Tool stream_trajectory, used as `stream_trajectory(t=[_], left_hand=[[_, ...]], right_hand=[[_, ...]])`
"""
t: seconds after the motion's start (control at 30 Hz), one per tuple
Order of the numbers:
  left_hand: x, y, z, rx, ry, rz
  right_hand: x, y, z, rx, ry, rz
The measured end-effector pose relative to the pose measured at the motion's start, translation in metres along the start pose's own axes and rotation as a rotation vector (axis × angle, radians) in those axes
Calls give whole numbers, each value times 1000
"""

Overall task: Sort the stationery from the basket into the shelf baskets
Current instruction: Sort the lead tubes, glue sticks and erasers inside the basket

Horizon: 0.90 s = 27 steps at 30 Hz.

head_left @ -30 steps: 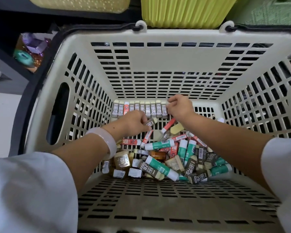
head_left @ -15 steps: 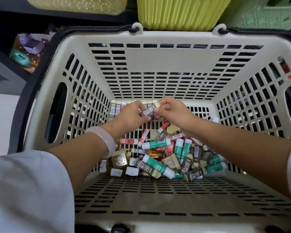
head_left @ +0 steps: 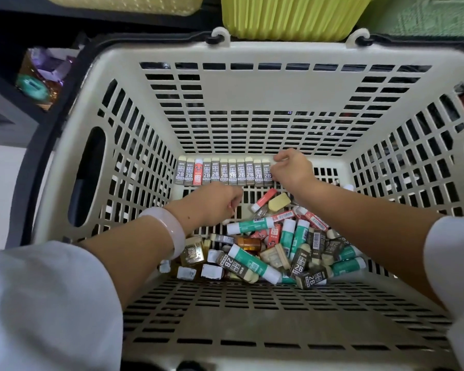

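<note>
Head view: a beige plastic basket (head_left: 252,103) with slotted lattice walls and floor fills the frame. Along the foot of its far wall stands a tidy row of 2B erasers (head_left: 223,172), small rectangular blocks in grey-brown paper sleeves with cream tops, one red-sleeved eraser (head_left: 198,172) third from the left. The right hand (head_left: 289,171) sits at the row's right end, its fingers (head_left: 280,158) curled and pinching the last eraser there. The left hand (head_left: 212,204) hovers just in front of the row, fingers bent inward toward the palm; whether they hold anything cannot be told. A smooth, pale bangle (head_left: 169,231) circles the left wrist, and both arms wear white sleeves. Nearer than the fingers, a loose heap (head_left: 276,247) lies on the basket floor: cylindrical green-and-white glue sticks, red-sleeved and brown-sleeved erasers, small boxy items. Beyond the basket, ribbed yellow-green bins (head_left: 292,17) sit on a dark shelf
</note>
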<state>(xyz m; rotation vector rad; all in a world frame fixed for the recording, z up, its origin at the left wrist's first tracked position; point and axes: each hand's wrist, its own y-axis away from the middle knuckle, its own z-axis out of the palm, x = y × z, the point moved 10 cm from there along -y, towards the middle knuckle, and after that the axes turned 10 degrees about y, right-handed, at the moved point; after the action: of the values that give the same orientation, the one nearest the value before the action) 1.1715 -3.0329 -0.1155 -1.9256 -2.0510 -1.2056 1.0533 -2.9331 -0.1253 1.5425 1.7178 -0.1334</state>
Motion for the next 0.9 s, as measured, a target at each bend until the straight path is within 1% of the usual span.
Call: stream_trajectory(t=[0.07,0.1,0.17,0.23,0.3,0.37,0.43,0.5,0.6,0.67,0.77,0.83,0.9], left_hand=[[-2,-1,-13,93,85,-18],[-3,-2,-17,123,135,-30],[-5,-2,-23,155,229,-59],[-8,-2,-25,162,267,-85],[-9,-1,-26,176,264,-97],[-9,-1,-26,178,246,-109],[-9,1,-26,173,237,-119],[-8,2,-25,170,232,-118],[-7,3,-33,219,217,-115],[-9,4,-39,265,204,-113],[-12,5,-45,328,203,-121],[-15,3,-46,344,242,-137],[-18,3,-43,334,303,-158]], right_hand=[[-3,2,-1,-11,24,-65],[-10,5,-3,-10,111,-150],[-27,17,-2,-16,369,-377],[-36,32,14,-132,571,-557],[-37,44,31,-266,708,-664],[-37,49,40,-366,819,-711],[-37,51,46,-443,927,-719],[-39,50,49,-459,1032,-724],[-43,54,50,-421,1119,-775],[-43,57,43,-401,1107,-808],[-46,50,15,-320,933,-782],[-46,34,-11,-203,740,-668],[-30,14,-29,-108,520,-453]])
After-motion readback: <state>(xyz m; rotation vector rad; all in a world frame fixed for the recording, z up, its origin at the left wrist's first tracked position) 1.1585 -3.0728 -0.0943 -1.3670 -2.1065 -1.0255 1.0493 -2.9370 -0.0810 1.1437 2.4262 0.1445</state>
